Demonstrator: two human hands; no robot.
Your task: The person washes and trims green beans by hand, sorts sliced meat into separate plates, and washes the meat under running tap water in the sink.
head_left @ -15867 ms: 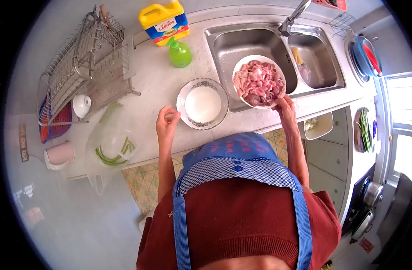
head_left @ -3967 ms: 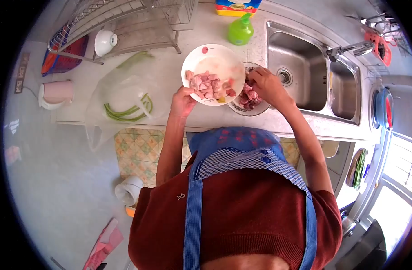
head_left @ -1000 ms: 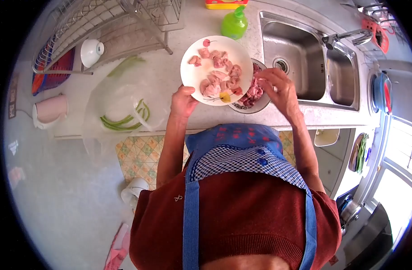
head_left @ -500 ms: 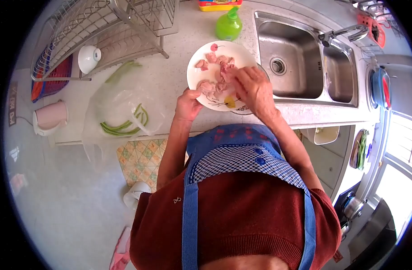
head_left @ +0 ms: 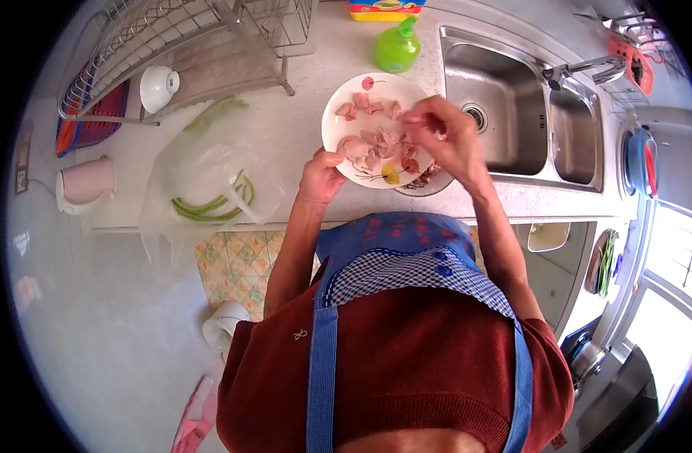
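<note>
Left hand (head_left: pixel 322 177) is gripping the near-left rim of the leaf-printed white plate (head_left: pixel 334 113), thumb on top; pale pink, wet-looking meat pieces (head_left: pixel 356 148) are lying loosely scattered across it. Right hand (head_left: pixel 445 136) is hovering over the plate's right side, fingers curling narrow, can't tell if they're pinching anything. Patterned bowl (head_left: pixel 421 193) with darker red meat (head_left: pixel 430 175) is sitting partly hidden below, green bottle (head_left: pixel 397 49) standing farther back.

The left fingers (head_left: pixel 331 158) hold a smooth, shiny plate (head_left: pixel 399 87); right of them, a shiny metal sink (head_left: pixel 497 90); past them, a glossy plastic bottle (head_left: pixel 398 50); left of them, a thin, crinkly plastic bag (head_left: pixel 176 177).
</note>
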